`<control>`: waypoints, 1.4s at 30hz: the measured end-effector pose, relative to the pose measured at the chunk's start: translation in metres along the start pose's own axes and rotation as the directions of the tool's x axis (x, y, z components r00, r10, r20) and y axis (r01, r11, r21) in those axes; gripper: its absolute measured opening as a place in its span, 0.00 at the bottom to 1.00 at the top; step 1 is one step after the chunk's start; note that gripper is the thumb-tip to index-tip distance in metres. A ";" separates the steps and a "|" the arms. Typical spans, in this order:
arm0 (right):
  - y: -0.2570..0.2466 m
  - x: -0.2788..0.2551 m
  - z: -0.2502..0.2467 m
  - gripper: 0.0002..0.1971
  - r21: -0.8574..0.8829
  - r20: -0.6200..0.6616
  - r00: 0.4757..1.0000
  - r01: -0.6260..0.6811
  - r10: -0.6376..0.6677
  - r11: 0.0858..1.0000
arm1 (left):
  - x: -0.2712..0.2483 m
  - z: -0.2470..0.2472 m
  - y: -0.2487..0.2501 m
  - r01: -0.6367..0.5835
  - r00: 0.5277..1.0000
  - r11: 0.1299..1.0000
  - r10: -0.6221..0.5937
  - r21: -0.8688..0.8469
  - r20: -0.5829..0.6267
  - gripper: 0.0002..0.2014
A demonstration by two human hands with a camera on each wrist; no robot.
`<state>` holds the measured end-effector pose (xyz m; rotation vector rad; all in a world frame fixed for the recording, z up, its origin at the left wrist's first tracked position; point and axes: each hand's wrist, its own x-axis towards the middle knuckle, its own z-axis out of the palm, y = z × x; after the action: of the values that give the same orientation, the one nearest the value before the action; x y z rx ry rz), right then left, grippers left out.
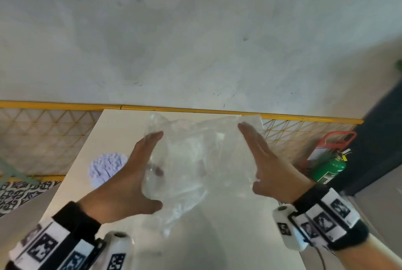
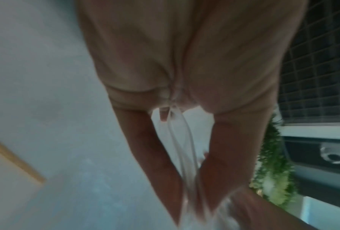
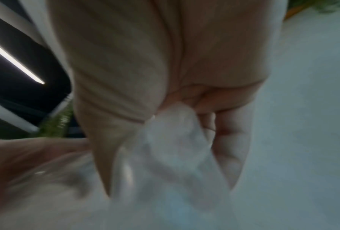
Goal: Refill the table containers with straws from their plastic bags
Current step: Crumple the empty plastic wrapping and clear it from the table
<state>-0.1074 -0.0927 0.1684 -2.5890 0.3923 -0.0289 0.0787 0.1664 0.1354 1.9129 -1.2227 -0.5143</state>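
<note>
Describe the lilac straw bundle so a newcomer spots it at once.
Find the white rectangular table. Near its left edge, just left of the left hand pressing the crumpled clear plastic bag, stands a round cluster of pale lilac straws, seen end-on. Nothing else on the tabletop is coloured or bristly.

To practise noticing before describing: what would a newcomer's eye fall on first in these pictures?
A crumpled clear plastic bag is held between the flat left hand and right hand, over the white table. Left of it on the table sits a lilac bundle of straws, ends up; a green fire extinguisher stands at the far right.
</note>
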 end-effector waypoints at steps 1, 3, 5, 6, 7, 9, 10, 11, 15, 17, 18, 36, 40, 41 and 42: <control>-0.013 -0.001 0.004 0.68 -0.038 -0.016 0.999 0.042 -0.042 0.998 | 0.004 0.009 0.005 -0.051 0.999 0.998 0.051 -0.020 -0.012 0.65; -0.043 -0.005 0.016 0.66 -0.095 -0.011 0.992 0.125 -0.126 0.988 | 0.011 0.028 0.018 -0.130 0.991 0.986 0.128 -0.105 -0.026 0.63; -0.068 -0.008 0.028 0.62 -0.106 -0.011 0.973 0.228 -0.231 0.968 | 0.017 0.044 0.030 -0.210 0.976 0.957 0.194 -0.203 -0.096 0.59; -0.075 -0.008 0.032 0.60 -0.077 -0.022 0.954 0.297 -0.299 0.952 | 0.020 0.050 0.035 -0.238 0.968 0.937 0.207 -0.255 -0.143 0.56; -0.080 -0.008 0.036 0.57 -0.035 -0.030 0.931 0.363 -0.364 0.931 | 0.023 0.055 0.038 -0.259 0.959 0.915 0.207 -0.308 -0.191 0.51; -0.083 -0.008 0.036 0.52 0.052 -0.046 0.878 0.479 -0.477 0.876 | 0.026 0.061 0.041 -0.284 0.944 0.872 0.181 -0.400 -0.275 0.40; -0.080 -0.008 0.036 0.49 0.108 -0.075 0.854 0.520 -0.514 0.847 | 0.027 0.062 0.041 -0.298 0.935 0.849 0.167 -0.437 -0.313 0.34; -0.077 -0.010 0.034 0.44 0.161 -0.131 0.841 0.541 -0.525 0.826 | 0.026 0.063 0.039 -0.303 0.929 0.820 0.141 -0.485 -0.342 0.31; -0.039 -0.015 0.021 0.25 0.137 -0.586 0.769 0.404 -0.255 0.904 | 0.021 0.052 0.036 -0.229 0.957 0.636 0.008 -0.737 -0.291 0.34; -0.015 -0.010 0.018 0.34 0.274 -0.590 0.807 0.245 -0.039 0.930 | 0.018 0.046 0.032 -0.215 0.966 0.612 0.018 -0.761 -0.258 0.39; -0.008 -0.006 0.017 0.40 0.429 -0.460 0.886 0.163 0.060 0.888 | 0.018 0.044 0.030 -0.207 0.970 0.602 0.021 -0.771 -0.244 0.43; -0.009 0.018 0.003 0.15 0.687 -0.128 0.924 0.345 -0.360 0.639 | 0.022 0.023 0.015 0.328 0.940 0.338 -0.028 -0.882 0.339 0.34; -0.026 0.027 -0.002 0.19 0.528 -0.051 0.881 0.424 -0.470 0.736 | 0.029 0.036 0.047 0.347 0.889 0.717 -0.047 -0.604 0.454 0.08; -0.027 0.030 0.000 0.18 0.510 -0.057 0.887 0.420 -0.458 0.750 | 0.030 0.039 0.054 0.303 0.888 0.776 -0.020 -0.553 0.459 0.08; -0.026 0.033 0.002 0.17 0.530 -0.090 0.905 0.396 -0.415 0.750 | 0.029 0.043 0.055 0.269 0.892 0.806 -0.001 -0.527 0.453 0.12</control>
<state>-0.0689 -0.0798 0.1778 -2.0539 -0.1904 -0.2179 0.0309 0.1107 0.1556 1.3903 -1.0199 -1.2951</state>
